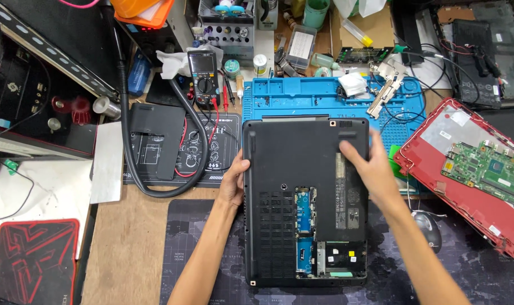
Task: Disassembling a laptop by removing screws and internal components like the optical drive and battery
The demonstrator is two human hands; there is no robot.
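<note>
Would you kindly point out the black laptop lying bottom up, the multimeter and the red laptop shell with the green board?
Black laptop point(291, 164): head view, on its bare bottom panel.
Multimeter point(203, 85): head view, on its dial.
Red laptop shell point(432, 161): head view, on its red inner surface.

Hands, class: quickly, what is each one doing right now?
Left hand: open, gripping the left edge of the black laptop.
Right hand: open, resting flat on the laptop's underside.
</note>
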